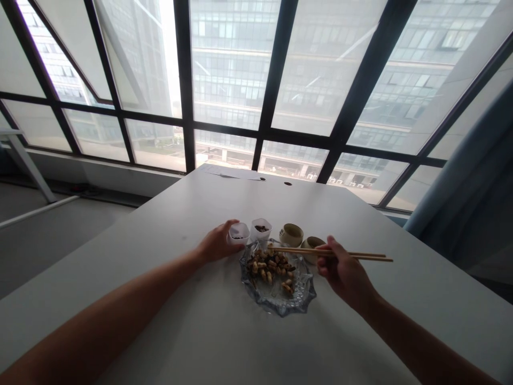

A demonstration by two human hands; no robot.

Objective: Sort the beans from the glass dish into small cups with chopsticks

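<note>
My left hand (216,244) curls snugly round 1 white plastic cup (239,233); my right hand (345,270) pinches 2 chopsticks (371,256) over peanuts (262,266) in the glass bowl (282,309), short of the tabletop's (208,203) far edge.

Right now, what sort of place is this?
Probably an office or meeting room: a large white table, a wall of black-framed windows, and a big glazed building outside. The exact use can't be told.

Right cup (313,242) part-hidden behind chopsticks (294,249); bits (237,238) in left container (239,230) too small to tell; curtain (475,176) cut off.
</note>
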